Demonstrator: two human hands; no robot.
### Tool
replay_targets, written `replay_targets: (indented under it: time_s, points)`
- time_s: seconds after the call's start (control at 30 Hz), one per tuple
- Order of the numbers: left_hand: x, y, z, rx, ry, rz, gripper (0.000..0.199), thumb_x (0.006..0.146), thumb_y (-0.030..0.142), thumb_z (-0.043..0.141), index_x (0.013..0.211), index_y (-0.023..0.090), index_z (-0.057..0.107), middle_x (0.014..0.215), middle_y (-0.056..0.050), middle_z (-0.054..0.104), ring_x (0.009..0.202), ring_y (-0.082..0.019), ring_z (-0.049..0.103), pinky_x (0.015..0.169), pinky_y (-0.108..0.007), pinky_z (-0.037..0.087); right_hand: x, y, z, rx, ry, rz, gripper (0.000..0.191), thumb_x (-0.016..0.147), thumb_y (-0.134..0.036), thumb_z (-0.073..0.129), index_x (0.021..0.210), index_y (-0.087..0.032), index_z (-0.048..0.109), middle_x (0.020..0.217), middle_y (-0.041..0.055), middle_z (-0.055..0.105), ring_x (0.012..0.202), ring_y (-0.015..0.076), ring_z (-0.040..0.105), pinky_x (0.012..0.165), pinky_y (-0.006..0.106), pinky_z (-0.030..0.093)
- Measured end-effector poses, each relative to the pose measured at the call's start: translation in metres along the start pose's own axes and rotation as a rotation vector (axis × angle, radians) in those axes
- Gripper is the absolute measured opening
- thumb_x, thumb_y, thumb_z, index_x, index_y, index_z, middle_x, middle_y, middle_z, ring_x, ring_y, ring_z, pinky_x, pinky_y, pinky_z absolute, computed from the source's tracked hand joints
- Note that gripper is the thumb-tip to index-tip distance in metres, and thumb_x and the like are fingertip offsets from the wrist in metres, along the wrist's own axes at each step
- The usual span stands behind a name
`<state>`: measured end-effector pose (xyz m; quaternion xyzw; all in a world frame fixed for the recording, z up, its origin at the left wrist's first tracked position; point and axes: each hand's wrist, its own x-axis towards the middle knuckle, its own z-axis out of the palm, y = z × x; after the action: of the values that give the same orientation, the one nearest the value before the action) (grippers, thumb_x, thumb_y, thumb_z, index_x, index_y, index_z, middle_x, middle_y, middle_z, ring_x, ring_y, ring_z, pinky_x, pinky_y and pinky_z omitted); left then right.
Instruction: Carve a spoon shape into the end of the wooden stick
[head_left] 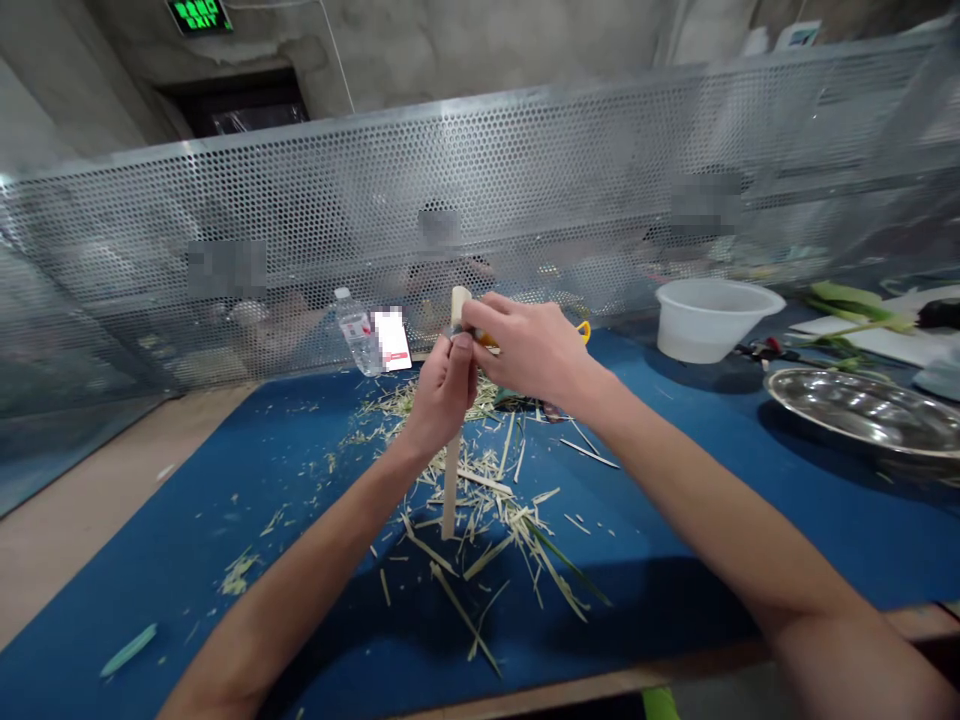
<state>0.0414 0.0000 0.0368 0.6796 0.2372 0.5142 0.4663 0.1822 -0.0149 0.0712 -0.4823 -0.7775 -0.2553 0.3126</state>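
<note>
Above the blue mat — hands on stalk and peeler

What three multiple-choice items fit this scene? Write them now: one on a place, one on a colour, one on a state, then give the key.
1. Where does the white plastic basin stand relative to the steel tray?
A. Inside it
B. Beyond it and to its left
C. Under it

2. What colour is the mat beneath the hands?
A. Green
B. Red
C. Blue

3. What state is the pale stalk in?
A. Gripped upright in the left hand
B. Lying flat on the mat
C. Standing in the basin

Key:
1. B, because the basin stands apart from the tray, further away and to the left.
2. C, because blue shows all around the scattered shavings.
3. A, because the left hand's fingers wrap around the stalk, which rises above and below them.
</note>
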Motion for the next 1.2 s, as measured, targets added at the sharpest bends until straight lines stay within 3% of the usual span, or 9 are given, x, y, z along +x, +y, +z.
replay_targets:
  time_s: [0.2,0.4,0.57,0.7,0.83,1.0,1.2]
  points:
    - [-0.004,0.008,0.006,-0.013,-0.005,-0.048,0.029,0.098,0.047,0.048,0.084,0.023,0.039,0.057,0.009,0.032,0.042,-0.005,0.025,0.038,-0.022,0.022,0.003,0.005,-0.011,0.041,0.147,0.153,0.029,0.1,-0.038,0.037,0.104,-0.02,0.06,0.099,0.0065,0.067,0.069,0.0144,0.055,0.058,0.031,0.025]
    - [-0.005,0.011,0.002,-0.1,-0.058,-0.086,0.011,0.1,0.027,0.04,0.091,0.023,0.042,0.06,0.008,0.031,0.044,-0.005,0.023,0.039,-0.018,0.021,0.001,0.015,-0.019,0.28,0.038,-0.013,0.019,0.093,-0.039,0.05,0.093,-0.022,0.058,0.089,0.0017,0.065,0.073,0.0131,0.052,0.065,0.029,0.033]
    - [-0.006,0.009,0.0,0.083,-0.007,-0.016,0.021,0.102,0.043,0.04,0.095,0.023,0.044,0.052,0.009,0.036,0.037,-0.006,0.029,0.036,-0.021,0.025,-0.001,0.013,-0.019,0.29,-0.006,-0.083,0.02,0.095,-0.041,0.049,0.093,-0.022,0.056,0.09,0.001,0.063,0.07,0.0121,0.049,0.064,0.028,0.03]
    - [-0.004,0.003,-0.007,0.211,0.041,0.07,0.029,0.097,0.051,0.049,0.093,0.022,0.045,0.056,0.007,0.042,0.042,-0.006,0.038,0.04,-0.022,0.031,-0.001,0.011,-0.019,0.275,-0.013,-0.1,0.02,0.095,-0.041,0.048,0.095,-0.022,0.055,0.09,0.0013,0.062,0.07,0.0124,0.049,0.063,0.028,0.029]
    - [-0.002,-0.006,-0.013,0.295,0.081,0.099,0.033,0.098,0.055,0.044,0.092,0.022,0.045,0.059,0.005,0.044,0.045,-0.007,0.038,0.041,-0.023,0.03,-0.001,0.008,-0.017,0.228,-0.042,-0.11,0.024,0.097,-0.042,0.044,0.101,-0.022,0.057,0.094,0.0032,0.063,0.071,0.0132,0.049,0.061,0.029,0.026]
    - [0.001,-0.01,-0.011,0.215,0.057,0.087,0.034,0.098,0.055,0.044,0.088,0.023,0.045,0.058,0.006,0.038,0.046,-0.007,0.03,0.04,-0.023,0.024,-0.001,0.008,-0.011,0.158,-0.03,-0.095,0.028,0.099,-0.045,0.04,0.101,-0.022,0.057,0.095,0.0027,0.064,0.07,0.0133,0.049,0.059,0.03,0.022]
    - [0.001,0.0,-0.007,0.173,0.031,0.022,0.036,0.097,0.056,0.043,0.084,0.023,0.043,0.055,0.006,0.036,0.045,-0.008,0.028,0.04,-0.023,0.026,-0.001,0.009,-0.009,0.054,-0.026,-0.075,0.032,0.1,-0.047,0.037,0.107,-0.025,0.059,0.097,0.0018,0.065,0.067,0.0127,0.048,0.058,0.031,0.019]
